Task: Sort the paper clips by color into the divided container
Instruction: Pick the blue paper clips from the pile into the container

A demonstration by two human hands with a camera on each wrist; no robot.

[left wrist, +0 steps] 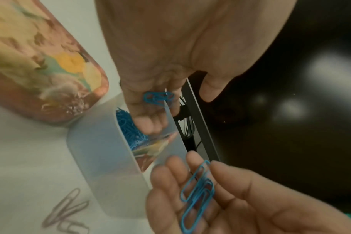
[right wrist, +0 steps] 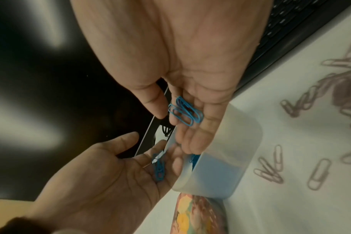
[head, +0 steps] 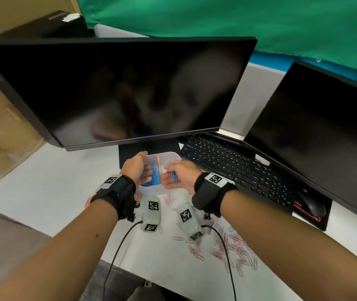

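Note:
A translucent white divided container (head: 174, 156) stands on the desk below the monitor, and its near compartment holds a heap of blue paper clips (head: 152, 180). Both hands hover over it, palms turned toward each other. My left hand (head: 142, 168) has relaxed fingers, and a blue clip (left wrist: 158, 98) lies on them above the heap (left wrist: 130, 126). My right hand (head: 172, 175) is held palm up beside the container wall (right wrist: 220, 166). A few blue clips (right wrist: 185, 112) rest loose on its fingers (left wrist: 198, 190). Pink clips (head: 227, 246) lie scattered on the desk nearer me.
A dark monitor (head: 116, 90) looms just behind the container, with a second monitor (head: 316, 131) at the right. A black keyboard (head: 227, 166) and mouse (head: 312, 205) lie to the right. A floral phone case (left wrist: 40, 63) rests left of the container.

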